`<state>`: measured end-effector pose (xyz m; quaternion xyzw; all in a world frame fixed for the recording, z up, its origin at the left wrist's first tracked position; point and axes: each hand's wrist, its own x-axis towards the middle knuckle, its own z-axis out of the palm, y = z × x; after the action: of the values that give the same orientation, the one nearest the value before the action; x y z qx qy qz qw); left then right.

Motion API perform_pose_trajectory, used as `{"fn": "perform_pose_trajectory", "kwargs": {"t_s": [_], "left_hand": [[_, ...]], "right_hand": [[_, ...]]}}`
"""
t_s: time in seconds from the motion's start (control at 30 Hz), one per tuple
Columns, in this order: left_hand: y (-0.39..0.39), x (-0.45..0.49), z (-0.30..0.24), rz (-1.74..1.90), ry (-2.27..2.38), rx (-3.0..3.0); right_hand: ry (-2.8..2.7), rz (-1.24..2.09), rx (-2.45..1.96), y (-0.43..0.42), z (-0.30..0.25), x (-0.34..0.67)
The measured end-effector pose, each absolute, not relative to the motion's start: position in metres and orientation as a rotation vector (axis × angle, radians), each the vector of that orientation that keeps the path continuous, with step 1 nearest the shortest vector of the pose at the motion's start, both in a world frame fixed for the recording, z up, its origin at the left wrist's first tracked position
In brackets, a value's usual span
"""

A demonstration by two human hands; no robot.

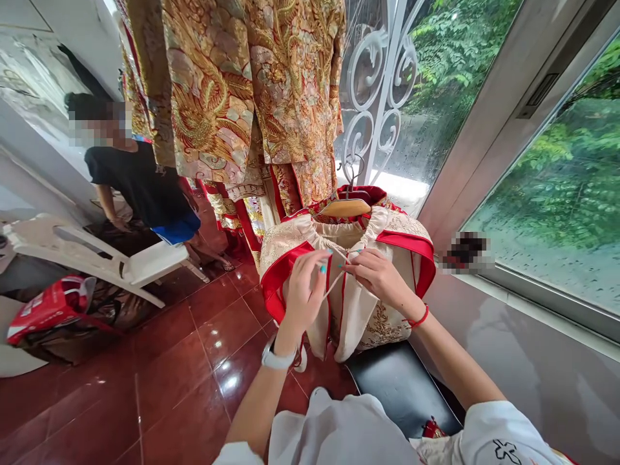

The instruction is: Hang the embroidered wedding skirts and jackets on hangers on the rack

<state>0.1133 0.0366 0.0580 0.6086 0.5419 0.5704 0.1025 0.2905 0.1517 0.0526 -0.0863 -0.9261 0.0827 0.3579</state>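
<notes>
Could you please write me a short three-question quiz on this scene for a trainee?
1. True or false: the cream and red embroidered garment hangs on a wooden hanger.
2. What do the left hand and right hand pinch between them? A) thin cream ties B) a red bag C) a white chair
3. Which wrist bears the white watch?
Key: 1 true; 2 A; 3 left.
</notes>
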Motion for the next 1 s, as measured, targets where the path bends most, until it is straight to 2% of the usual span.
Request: {"fn": "perform_pose_trajectory", "kwargs": {"t_s": [0.27, 0.4, 0.7, 0.8, 1.0], "left_hand": [[0.099, 0.111, 0.074, 1.190, 1.474, 2.049], [0.097, 0.115, 0.071, 1.187, 1.244, 1.926], [0.074, 0.110, 0.075, 1.559, 0.865, 1.182], [0.056, 0.098, 0.084, 1.828, 0.799, 1.008], [0.003, 0.050, 0.100, 2.328, 0.784, 0.821]], "right_hand": [[-2.297, 0.006, -0.310, 0.160, 0.038, 0.299], [-2.284, 0.028, -0.270, 0.160, 0.030, 0.300], [-2.171, 0.060, -0.255, 0.156, 0.016, 0.301], [-2.124, 0.057, -0.297, 0.154, 0.012, 0.299], [-2.019, 0.287, -0.306, 0.149, 0.010, 0.303]]}}
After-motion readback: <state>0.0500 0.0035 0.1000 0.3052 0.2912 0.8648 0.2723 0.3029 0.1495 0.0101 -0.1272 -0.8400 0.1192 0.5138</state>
